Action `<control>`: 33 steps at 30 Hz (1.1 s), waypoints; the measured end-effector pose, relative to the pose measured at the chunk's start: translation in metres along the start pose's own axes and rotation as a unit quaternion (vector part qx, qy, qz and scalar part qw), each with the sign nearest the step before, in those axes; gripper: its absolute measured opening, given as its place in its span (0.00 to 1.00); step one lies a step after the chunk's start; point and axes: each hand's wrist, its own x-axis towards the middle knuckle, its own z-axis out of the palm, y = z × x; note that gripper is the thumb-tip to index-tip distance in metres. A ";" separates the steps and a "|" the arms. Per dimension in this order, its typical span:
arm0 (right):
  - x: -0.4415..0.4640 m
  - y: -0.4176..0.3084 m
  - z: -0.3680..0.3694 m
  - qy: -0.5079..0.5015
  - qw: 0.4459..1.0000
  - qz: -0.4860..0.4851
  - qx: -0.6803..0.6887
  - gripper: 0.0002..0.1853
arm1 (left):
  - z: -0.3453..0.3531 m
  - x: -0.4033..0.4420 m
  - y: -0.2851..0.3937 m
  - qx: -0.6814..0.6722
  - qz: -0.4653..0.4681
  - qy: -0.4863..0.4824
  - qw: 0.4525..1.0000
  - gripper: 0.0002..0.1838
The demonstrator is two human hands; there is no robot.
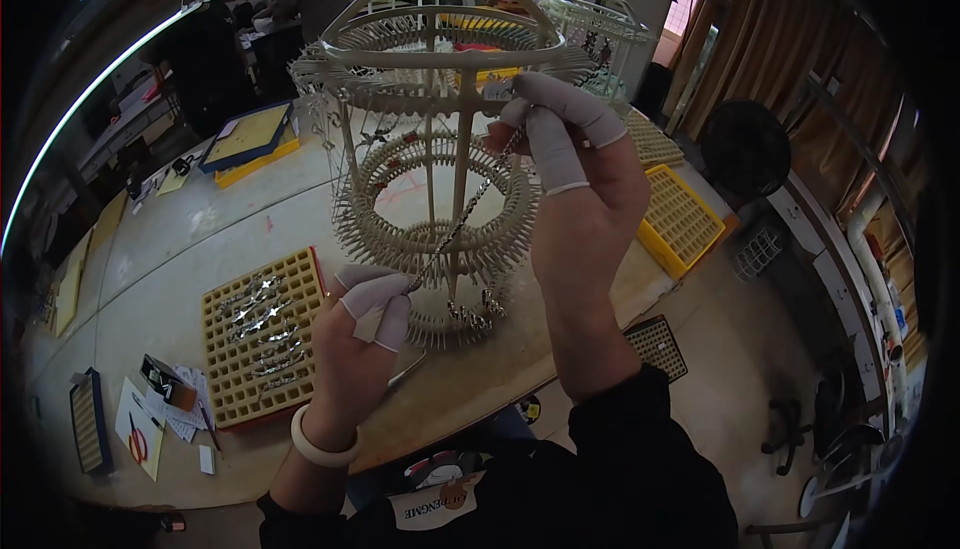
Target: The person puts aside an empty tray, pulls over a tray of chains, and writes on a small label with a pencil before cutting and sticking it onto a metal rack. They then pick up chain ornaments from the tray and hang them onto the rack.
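Observation:
A thin metal chain [463, 217] runs slantwise between my two hands, in front of a cream rack with rings of hooks [432, 134]. My left hand [362, 324], with white finger covers and a pale bangle at the wrist, pinches the chain's lower end. Higher up and to the right, my right hand [580, 154], its fingers covered too, is closed on the upper end near the rack's upper ring. Whether that end touches a hook is hidden by the fingers. Several shiny metal pieces [478, 315] hang low on the rack.
Left of the rack lies a yellow slotted tray [222, 389] with several silvery jewellery pieces. Red-handled scissors [138, 441], papers and a small dark tray [90, 424] are at the far left. A yellow tray [685, 219] sits at the table's right edge. A second rack [610, 34] stands behind.

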 end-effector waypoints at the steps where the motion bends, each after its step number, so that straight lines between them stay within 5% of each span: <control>1: 0.001 -0.001 0.001 0.000 1.000 0.000 -0.002 0.10 | 0.000 0.001 -0.001 -0.002 0.000 0.000 1.000 0.11; 9: 0.010 -0.011 0.008 0.089 0.991 0.081 0.053 0.04 | 0.000 0.002 -0.001 -0.003 -0.040 0.008 0.999 0.10; 19: 0.017 -0.018 0.002 0.060 0.991 0.119 -0.018 0.04 | 0.001 0.001 -0.007 -0.063 -0.099 0.050 0.992 0.12; 33: 0.029 -0.031 0.005 0.041 0.979 0.134 -0.149 0.06 | 0.000 0.006 -0.009 -0.022 -0.051 0.026 0.998 0.07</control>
